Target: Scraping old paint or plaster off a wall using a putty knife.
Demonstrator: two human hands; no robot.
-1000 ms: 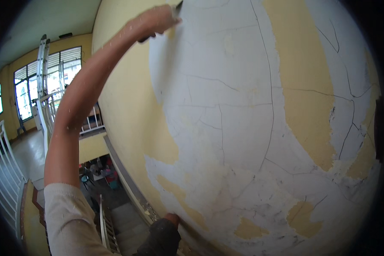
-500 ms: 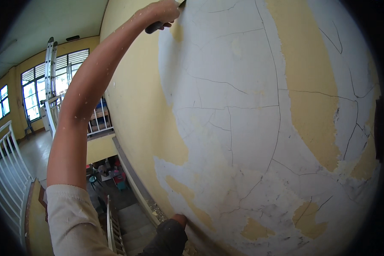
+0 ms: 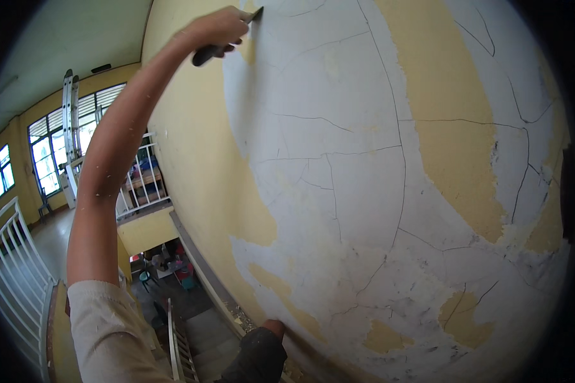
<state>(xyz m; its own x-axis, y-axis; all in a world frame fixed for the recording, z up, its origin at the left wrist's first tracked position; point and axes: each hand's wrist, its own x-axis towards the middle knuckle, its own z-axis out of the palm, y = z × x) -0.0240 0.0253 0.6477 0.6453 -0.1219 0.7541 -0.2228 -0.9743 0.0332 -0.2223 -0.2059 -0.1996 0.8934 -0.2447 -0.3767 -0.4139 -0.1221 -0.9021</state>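
My left hand (image 3: pixel 218 29) is raised high against the wall, its fingers closed around the dark handle of a scraper (image 3: pixel 203 56). The narrow metal blade (image 3: pixel 257 14) points up and to the right, by a leftover strip of yellow paint. Across the wall (image 3: pixel 338 83), a broad pale grey-white area has thin dark cracks, bordered by ragged yellow paint (image 3: pixel 450 121). Small pale flakes dot my bare left forearm and upper arm. My right hand is out of view.
A knee in dark shorts (image 3: pixel 259 354) is close to the wall's lower part. Below lie a stairwell (image 3: pixel 204 335) with a handrail (image 3: pixel 176 345) and debris (image 3: pixel 241 316) along the wall's foot. White railings (image 3: pixel 16 268) and an aluminium ladder (image 3: pixel 71 121) stand left.
In the picture, my left hand and the scraper have shifted left and slightly down, and more of the blade shows. The wall has also shifted left and up with the view.
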